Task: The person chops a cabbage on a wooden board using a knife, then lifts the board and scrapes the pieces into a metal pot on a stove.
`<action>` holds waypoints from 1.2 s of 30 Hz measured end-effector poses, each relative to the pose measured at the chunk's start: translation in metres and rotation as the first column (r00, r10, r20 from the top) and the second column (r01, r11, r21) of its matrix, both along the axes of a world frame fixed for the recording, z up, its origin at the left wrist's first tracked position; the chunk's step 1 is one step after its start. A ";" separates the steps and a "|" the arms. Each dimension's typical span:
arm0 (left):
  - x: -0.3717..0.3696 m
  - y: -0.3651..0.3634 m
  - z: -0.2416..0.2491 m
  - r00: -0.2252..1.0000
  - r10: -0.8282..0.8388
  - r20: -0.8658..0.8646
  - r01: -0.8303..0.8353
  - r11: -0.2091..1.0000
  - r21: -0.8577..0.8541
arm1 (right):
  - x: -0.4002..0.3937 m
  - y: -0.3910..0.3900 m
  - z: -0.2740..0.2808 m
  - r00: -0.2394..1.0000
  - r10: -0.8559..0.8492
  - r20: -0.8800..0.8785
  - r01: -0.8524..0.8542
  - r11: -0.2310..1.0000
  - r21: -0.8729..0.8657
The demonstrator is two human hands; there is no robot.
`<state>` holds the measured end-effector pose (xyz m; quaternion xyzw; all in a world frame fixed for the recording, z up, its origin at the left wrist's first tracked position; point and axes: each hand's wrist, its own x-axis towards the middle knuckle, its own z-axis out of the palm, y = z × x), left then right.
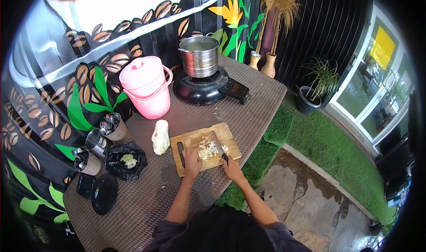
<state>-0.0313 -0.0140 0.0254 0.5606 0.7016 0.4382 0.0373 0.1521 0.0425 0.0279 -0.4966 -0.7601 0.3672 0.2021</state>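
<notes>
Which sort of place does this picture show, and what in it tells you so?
Probably an outdoor cooking corner, perhaps at a café: a pot stands on a portable stove, green turf lies beside the table, and coffee beans decorate the wall.

"What surfaces do we see?"

"Our pot [199, 62] is shiny metal, our cutting board [195, 141] smooth wood."

"And our bucket [148, 92]?"

"Glossy pink plastic. Our table [146, 176] looks woven and rough; our oval plate [105, 193], dark and glossy."
</notes>
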 end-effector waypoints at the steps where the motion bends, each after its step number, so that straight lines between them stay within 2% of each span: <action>1: -0.001 -0.001 -0.002 0.999 0.047 0.023 -0.047 0.999 0.024 | -0.002 -0.003 0.003 0.997 -0.049 0.051 0.050 0.999 -0.012; 3: -0.003 0.000 -0.010 0.995 0.092 0.046 -0.095 0.994 0.050 | -0.005 -0.011 0.010 0.992 -0.087 0.095 0.085 0.996 0.025; 5: -0.006 0.004 -0.020 0.965 0.052 0.256 -0.040 0.998 -0.054 | -0.010 -0.015 0.010 0.982 -0.126 0.139 0.119 0.991 0.062; 6: -0.003 0.005 -0.017 0.965 0.051 0.256 -0.039 0.998 -0.052 | -0.013 -0.015 0.008 0.981 -0.092 0.169 0.082 0.994 0.066; 8: 0.006 0.009 -0.012 0.950 0.004 0.312 -0.022 0.998 0.054 | -0.016 -0.013 0.006 0.978 -0.059 0.198 0.046 0.996 0.070; 10: 0.011 0.015 -0.017 0.942 0.027 0.335 -0.037 0.999 0.023 | -0.020 -0.008 0.016 0.971 0.015 0.239 -0.012 1.000 -0.015; 12: 0.016 0.020 -0.017 0.933 0.049 0.357 -0.049 0.999 -0.009 | -0.021 -0.002 0.023 0.972 0.017 0.235 -0.022 1.000 0.019; 14: 0.019 0.021 -0.013 0.889 0.045 0.455 -0.046 0.999 -0.009 | -0.021 0.004 0.028 0.972 0.023 0.232 -0.036 0.998 0.053; 18: 0.025 0.019 -0.008 0.873 0.049 0.486 -0.045 0.999 -0.020 | -0.015 0.012 0.041 0.977 0.033 0.211 -0.054 0.994 0.094; 20: 0.025 0.018 -0.011 0.849 -0.004 0.528 -0.039 0.997 0.071 | -0.014 0.009 0.048 0.975 0.036 0.217 -0.057 0.994 0.090; 24: 0.023 0.027 -0.014 0.893 0.037 0.448 -0.081 0.994 0.078 | -0.016 -0.003 0.053 0.962 0.035 0.271 -0.051 0.997 0.051; 26: 0.020 0.031 -0.019 0.933 0.056 0.355 -0.106 0.986 0.125 | -0.019 -0.014 0.043 0.952 0.036 0.305 -0.049 0.998 0.036; 28: 0.019 0.031 -0.015 0.935 0.052 0.350 -0.097 0.989 0.111 | -0.023 -0.026 0.025 0.946 -0.058 0.320 0.029 0.995 0.094; 29: 0.018 0.030 -0.013 0.938 0.049 0.344 -0.086 0.992 0.093 | -0.025 -0.028 0.018 0.939 -0.040 0.343 0.032 0.999 0.028; 32: 0.020 0.030 -0.017 0.949 0.088 0.303 -0.121 0.988 0.093 | -0.037 -0.022 0.001 0.945 -0.054 0.323 0.033 0.997 0.070; 36: 0.021 0.032 -0.019 0.940 0.088 0.331 -0.128 0.987 0.099 | -0.041 0.019 0.018 0.951 0.027 0.307 -0.036 0.999 0.025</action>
